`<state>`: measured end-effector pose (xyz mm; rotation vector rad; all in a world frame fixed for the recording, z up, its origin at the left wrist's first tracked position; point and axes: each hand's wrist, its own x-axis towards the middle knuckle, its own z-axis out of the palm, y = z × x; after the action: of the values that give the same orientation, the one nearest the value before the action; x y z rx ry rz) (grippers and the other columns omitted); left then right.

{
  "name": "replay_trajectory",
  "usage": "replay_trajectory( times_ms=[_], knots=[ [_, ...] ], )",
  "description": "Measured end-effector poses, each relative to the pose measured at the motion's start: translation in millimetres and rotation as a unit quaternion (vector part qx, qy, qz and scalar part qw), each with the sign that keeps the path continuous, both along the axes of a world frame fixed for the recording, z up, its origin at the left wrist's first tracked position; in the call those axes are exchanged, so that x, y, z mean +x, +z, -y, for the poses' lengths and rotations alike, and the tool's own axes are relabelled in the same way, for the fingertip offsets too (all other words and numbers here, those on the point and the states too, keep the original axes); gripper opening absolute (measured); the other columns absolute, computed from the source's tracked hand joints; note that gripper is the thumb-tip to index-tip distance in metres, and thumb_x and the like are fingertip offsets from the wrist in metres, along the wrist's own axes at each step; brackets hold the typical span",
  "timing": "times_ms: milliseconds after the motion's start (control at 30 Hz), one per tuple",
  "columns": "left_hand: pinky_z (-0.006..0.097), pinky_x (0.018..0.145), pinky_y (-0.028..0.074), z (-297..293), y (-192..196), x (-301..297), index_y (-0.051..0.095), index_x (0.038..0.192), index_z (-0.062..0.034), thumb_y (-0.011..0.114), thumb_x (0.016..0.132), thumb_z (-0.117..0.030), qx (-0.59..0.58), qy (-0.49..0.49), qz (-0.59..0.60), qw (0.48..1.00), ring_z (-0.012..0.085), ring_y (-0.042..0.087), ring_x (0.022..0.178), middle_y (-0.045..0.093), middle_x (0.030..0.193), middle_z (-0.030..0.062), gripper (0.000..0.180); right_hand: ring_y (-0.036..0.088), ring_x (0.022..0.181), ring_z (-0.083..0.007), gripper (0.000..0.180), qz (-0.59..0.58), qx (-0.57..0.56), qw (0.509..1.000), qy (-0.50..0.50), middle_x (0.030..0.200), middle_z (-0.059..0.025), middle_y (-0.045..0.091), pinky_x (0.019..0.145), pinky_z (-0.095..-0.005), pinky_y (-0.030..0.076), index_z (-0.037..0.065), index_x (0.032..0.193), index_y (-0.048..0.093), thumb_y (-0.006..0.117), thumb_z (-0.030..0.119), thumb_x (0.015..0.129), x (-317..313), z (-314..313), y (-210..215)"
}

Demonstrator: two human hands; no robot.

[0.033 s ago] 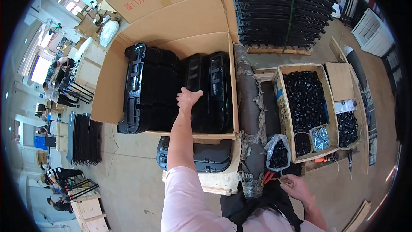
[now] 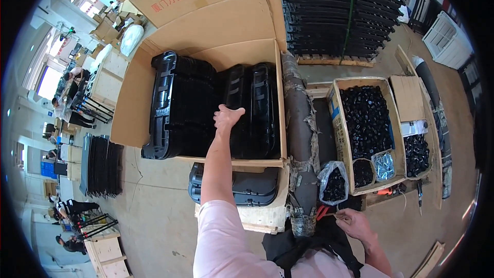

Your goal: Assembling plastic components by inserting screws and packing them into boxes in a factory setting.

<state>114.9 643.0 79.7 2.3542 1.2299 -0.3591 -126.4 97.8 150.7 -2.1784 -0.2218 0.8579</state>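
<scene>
Reaching into the big cardboard box [image 2: 154, 103], the left hand [image 2: 226, 117] curls its fingers over a black plastic housing [image 2: 252, 108], seemingly about to pull it out, which needs a firmer grasp, while the right hand [image 2: 355, 225], near the box's front corner, pinches something small.

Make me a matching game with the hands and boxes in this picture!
Things:
1. left hand
2. right hand
3. small black parts
4. clear bag

Places:
A. filling the narrow cardboard box on the right
B. low down, near the red-handled tool
C. reaching onto the black housings in the big cardboard box
D. leaning by the wrapped post, with black pieces inside

Pairs: 1-C, 2-B, 3-A, 4-D
</scene>
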Motion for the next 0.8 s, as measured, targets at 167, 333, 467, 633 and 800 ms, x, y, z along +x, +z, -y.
replay_trajectory(
  times_ms=[167, 333, 467, 633, 800],
  knots=[
    [0.049, 0.114, 0.045, -7, 17, -27, 0.042, 0.155, -0.0052, 0.079, 0.075, -0.048, -0.142, 0.035, 0.152, 0.977, 0.0392, 0.048, 0.141, 0.049, 0.151, 0.0245, 0.098, 0.076, 0.099, -0.0274, 0.033, 0.023, 0.015, 1.0, 0.007, 0.109, -0.0154, 0.077, 0.09, -0.0386, 0.06, 0.001, 0.117, 0.073, 0.076, 0.02, 0.09, -10, 1, 2],
    [0.036, 0.093, 0.054, 21, 65, -58, 0.052, 0.146, -0.0041, 0.074, 0.086, -0.035, -0.406, 0.02, 0.389, 0.826, 0.0233, 0.068, 0.108, 0.068, 0.119, 0.0134, 0.071, 0.076, 0.098, -0.023, 0.034, 0.029, 0.035, 0.999, -0.03, 0.107, -0.0127, 0.077, 0.088, -0.037, 0.06, 0.003, 0.118, 0.073, 0.076, 0.021, 0.089, -7, 7, 20],
    [0.035, 0.08, 0.06, 102, 144, -113, 0.053, 0.142, -0.0062, 0.072, 0.087, -0.039, -0.578, -0.065, 0.449, 0.678, 0.0195, 0.071, 0.095, 0.068, 0.11, 0.0104, 0.067, 0.072, 0.109, -0.0198, 0.045, 0.057, 0.145, 0.983, -0.094, 0.116, -0.0104, 0.075, 0.096, -0.0365, 0.056, 0.003, 0.128, 0.068, 0.078, 0.021, 0.089, 21, 5, 39],
    [0.038, 0.091, 0.059, 247, 159, -192, 0.043, 0.151, -0.0056, 0.076, 0.078, -0.043, -0.65, -0.117, 0.41, 0.629, 0.0253, 0.07, 0.106, 0.067, 0.123, 0.0142, 0.089, 0.051, 0.141, -0.0347, 0.108, 0.093, 0.353, 0.922, -0.13, 0.153, -0.024, 0.049, 0.119, -0.0462, 0.038, 0.005, 0.164, 0.023, 0.085, 0.037, 0.082, 65, -32, 107],
    [0.04, 0.116, 0.037, 371, 108, -245, 0.032, 0.158, -0.0028, 0.077, 0.084, -0.04, -0.682, -0.195, 0.374, 0.597, 0.0234, 0.046, 0.137, 0.047, 0.147, 0.0122, 0.094, 0.055, 0.135, -0.0354, 0.131, 0.065, 0.385, 0.904, -0.175, 0.153, -0.0232, 0.048, 0.117, -0.0499, 0.041, 0.007, 0.168, 0.012, 0.089, 0.054, 0.072, 65, -12, 109]
  ],
)
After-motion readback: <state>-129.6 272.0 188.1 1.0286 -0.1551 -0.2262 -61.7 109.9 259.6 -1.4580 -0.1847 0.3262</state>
